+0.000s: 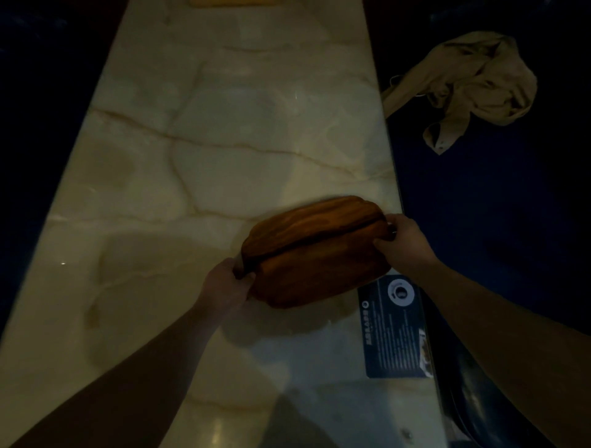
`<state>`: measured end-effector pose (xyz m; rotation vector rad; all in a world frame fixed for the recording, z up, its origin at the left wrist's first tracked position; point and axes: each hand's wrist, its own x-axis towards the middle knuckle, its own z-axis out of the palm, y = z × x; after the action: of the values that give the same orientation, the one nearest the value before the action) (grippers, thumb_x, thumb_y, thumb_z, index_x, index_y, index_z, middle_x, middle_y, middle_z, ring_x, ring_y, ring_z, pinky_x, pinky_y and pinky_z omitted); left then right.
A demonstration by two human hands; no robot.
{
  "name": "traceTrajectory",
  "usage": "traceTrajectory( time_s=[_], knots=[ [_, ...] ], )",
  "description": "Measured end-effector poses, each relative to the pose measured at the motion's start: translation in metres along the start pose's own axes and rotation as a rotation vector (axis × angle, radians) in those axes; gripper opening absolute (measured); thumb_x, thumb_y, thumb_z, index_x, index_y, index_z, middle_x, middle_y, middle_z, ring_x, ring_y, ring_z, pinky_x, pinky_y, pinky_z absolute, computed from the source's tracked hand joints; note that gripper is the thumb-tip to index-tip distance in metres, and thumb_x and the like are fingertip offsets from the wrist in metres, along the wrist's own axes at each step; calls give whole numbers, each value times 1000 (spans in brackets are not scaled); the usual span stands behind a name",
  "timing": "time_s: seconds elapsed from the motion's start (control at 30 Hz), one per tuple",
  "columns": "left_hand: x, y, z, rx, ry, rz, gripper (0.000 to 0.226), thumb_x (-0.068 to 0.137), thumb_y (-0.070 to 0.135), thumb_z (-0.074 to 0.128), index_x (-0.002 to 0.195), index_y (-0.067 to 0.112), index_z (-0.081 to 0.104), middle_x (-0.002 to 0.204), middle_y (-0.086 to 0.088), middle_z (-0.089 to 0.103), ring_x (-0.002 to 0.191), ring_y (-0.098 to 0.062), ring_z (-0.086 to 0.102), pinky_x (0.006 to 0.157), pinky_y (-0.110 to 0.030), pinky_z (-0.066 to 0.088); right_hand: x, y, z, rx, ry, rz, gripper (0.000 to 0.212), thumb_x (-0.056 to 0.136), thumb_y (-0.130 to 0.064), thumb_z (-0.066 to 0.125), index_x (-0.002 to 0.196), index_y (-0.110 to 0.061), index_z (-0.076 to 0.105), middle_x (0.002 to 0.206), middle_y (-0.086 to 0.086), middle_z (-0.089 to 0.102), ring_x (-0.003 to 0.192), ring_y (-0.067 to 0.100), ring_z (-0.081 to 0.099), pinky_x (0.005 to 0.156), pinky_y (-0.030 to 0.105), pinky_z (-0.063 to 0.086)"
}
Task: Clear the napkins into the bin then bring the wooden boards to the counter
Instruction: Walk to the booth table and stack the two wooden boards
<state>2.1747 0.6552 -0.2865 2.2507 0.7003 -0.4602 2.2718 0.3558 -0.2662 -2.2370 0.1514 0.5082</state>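
A stack of brown wooden boards (315, 252) is held over the pale marble tabletop (198, 144), near its right edge. The upper board sits slightly offset on the lower one. My left hand (225, 284) grips the stack's left end and my right hand (404, 239) grips its right end. Whether the boards touch the table is unclear in the dim light. No napkins or bin are in view.
A dark blue printed card (395, 329) lies at the table's right edge just below the boards. A crumpled beige cloth (470, 86) lies on the dark surface to the right. A yellow object (230, 2) peeks in at the table's far end.
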Motion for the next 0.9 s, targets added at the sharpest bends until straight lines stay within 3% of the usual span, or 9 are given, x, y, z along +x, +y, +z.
traceTrajectory(
  time_s=[0.07, 0.2, 0.3, 0.4, 0.5, 0.63, 0.77, 0.9],
  knots=[
    [0, -3, 2, 9, 5, -10, 21, 85, 26, 64, 81, 12, 49, 83, -18, 62, 81, -37, 64, 66, -38, 48, 5, 3, 1, -52, 9, 2, 40, 87, -10, 62, 126, -3, 54, 119, 20, 52, 107, 35, 55, 93, 43, 49],
    [-2, -4, 4, -169, 28, -58, 21, 84, 28, 65, 88, 14, 50, 93, -21, 63, 67, -38, 67, 58, -48, 58, 12, 7, -2, -127, -5, 34, 49, 89, -16, 62, 135, -8, 48, 127, 24, 44, 118, 40, 46, 104, 50, 41],
    [1, 3, 5, -242, 46, -98, 26, 87, 29, 63, 101, 11, 49, 100, -21, 61, 66, -37, 67, 57, -47, 59, 16, 7, -4, -24, -58, 97, 51, 91, -26, 61, 136, -8, 46, 119, 11, 52, 108, 27, 53, 94, 40, 47],
    [0, 15, 11, -186, 62, -83, 42, 85, 34, 64, 113, 6, 48, 104, -21, 59, 91, -41, 64, 76, -51, 56, 23, 5, -4, -49, -85, 83, 43, 93, -33, 56, 124, -2, 55, 116, 19, 62, 105, 33, 59, 95, 49, 49],
    [-4, 18, 19, -140, 93, -58, 49, 87, 34, 63, 118, 1, 45, 114, -23, 59, 105, -40, 57, 81, -39, 47, 25, 7, -2, 36, -61, 92, 42, 94, -31, 56, 126, -4, 52, 115, 17, 58, 107, 34, 57, 96, 49, 48],
    [-21, 17, 10, -274, 157, -31, 42, 89, 32, 61, 119, 5, 49, 95, -11, 56, 93, -33, 59, 74, -37, 47, 15, 12, 5, 199, -22, 98, 29, 96, -32, 55, 114, -10, 53, 109, 13, 55, 102, 32, 56, 89, 44, 50],
    [-43, 1, -14, -310, 279, 35, 32, 94, 25, 52, 122, 8, 53, 90, -14, 59, 82, -30, 58, 68, -33, 43, -4, 1, 16, 286, -8, 46, 17, 98, -28, 52, 104, -12, 56, 98, 8, 60, 97, 29, 59, 80, 39, 51],
    [-79, -24, -44, -456, 404, 38, 36, 93, 34, 47, 120, 11, 54, 96, -14, 63, 89, -33, 61, 80, -46, 52, -31, -41, 32, 361, 37, -69, 17, 97, -23, 52, 92, -9, 62, 85, 7, 64, 84, 25, 61, 72, 36, 51]
  ],
)
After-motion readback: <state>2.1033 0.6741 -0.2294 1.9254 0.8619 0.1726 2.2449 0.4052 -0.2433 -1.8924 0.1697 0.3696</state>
